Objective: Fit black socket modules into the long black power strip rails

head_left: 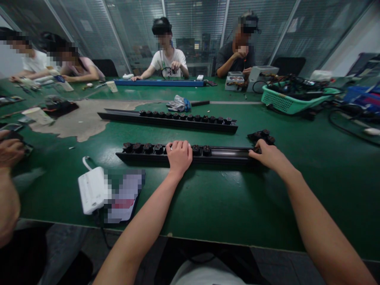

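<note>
A long black power strip housing (231, 158) lies across the table in front of me, an open channel with several black socket modules (147, 148) in its left part and middle. To the right of them a length of the channel is bare. My left hand (179, 156) is closed over the housing near its middle, covering part of the row; a bit of white shows under the fingers. At the right end, my right hand (265, 153) pinches a dark piece that looks like another socket module, mostly hidden by the fingers. Just behind that hand lie loose socket modules (264, 135).
A second black housing (166, 119) with modules lies behind. Beyond are a glove (179, 103), a green basket (293, 98) of cables and a blue strip (160, 82) beside co-workers. A white adapter (92, 190) and a phone (126, 196) lie front left, near another person's hand (11, 150).
</note>
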Tool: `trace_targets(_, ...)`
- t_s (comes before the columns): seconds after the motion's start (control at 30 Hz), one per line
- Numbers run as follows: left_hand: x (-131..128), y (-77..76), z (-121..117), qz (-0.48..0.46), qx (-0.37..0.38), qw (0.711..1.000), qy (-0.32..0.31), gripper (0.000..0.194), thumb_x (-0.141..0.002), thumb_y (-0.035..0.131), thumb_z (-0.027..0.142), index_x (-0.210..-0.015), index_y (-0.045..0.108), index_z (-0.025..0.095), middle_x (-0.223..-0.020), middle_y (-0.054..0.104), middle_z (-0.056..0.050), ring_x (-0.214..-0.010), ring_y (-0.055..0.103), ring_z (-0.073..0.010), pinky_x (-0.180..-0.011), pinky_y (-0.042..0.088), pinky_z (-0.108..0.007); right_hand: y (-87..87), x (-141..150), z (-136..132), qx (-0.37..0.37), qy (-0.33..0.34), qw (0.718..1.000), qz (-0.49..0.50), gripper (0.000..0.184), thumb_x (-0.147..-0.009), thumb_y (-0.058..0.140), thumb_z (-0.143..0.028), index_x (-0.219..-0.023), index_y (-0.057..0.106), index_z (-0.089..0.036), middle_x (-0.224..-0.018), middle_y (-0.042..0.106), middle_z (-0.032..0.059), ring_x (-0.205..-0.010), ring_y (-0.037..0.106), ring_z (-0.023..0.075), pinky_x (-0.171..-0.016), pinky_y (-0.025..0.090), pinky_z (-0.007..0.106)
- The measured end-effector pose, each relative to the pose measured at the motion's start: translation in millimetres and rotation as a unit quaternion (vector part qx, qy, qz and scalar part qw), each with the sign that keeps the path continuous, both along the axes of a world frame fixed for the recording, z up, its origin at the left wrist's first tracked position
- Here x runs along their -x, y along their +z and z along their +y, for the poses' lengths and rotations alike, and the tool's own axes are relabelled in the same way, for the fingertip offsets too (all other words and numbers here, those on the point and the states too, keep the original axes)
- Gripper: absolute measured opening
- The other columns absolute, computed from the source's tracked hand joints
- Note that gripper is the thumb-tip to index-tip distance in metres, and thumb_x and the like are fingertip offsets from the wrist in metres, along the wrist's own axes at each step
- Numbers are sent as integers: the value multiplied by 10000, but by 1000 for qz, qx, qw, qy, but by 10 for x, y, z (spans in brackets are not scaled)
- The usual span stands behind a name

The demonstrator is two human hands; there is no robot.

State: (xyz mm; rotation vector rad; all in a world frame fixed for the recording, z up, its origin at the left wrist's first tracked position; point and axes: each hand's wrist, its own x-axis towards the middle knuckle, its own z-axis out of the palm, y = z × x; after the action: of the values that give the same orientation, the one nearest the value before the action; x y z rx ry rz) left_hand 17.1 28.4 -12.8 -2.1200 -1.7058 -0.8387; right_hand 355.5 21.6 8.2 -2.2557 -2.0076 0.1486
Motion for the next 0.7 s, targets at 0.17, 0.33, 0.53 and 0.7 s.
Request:
trace_targets(0.17,1,-1,2,9,6,1000,6,272,-980,355,294,-922,607,210,-969,682,-104,-1005,551,-276,-972,305,-465,12,5,-11,11,-12,1000,-4,439,-854,435,-587,-1066,507,-209,-958,657,144,-817,628,284,-673,442,347)
trace_targets(0.33,-3,1,4,-2,11,1000,3,277,-978,354,294,-927,615,213,-969,682,-106,-1011,548,-279,-973,302,-463,34,23,-16,21,-19,1000,-2,442,-857,434,-584,-1081,500,-209,-995,656,146,-858,634,292,-688,445,351)
trace_targets(0.53,0,-5,8,-10,12,1000,-1,276,-974,361,293,-935,621,210,-982,684,-109,-1015,545,-282,-973,298,-467,56,27,-18,30,-56,998,-1,469,-846,443,-596,-1090,507,-200,-1030,654,161,-895,638,312,-693,451,365)
trace_targets(0.7,6,-10,13,1,2,1000,-1,266,-978,363,290,-926,610,206,-972,684,-101,-997,549,-274,-969,305,-461,67,16,-20,36,-62,997,2,465,-846,448,-587,-1094,506,-198,-1052,656,172,-918,640,324,-702,456,373)
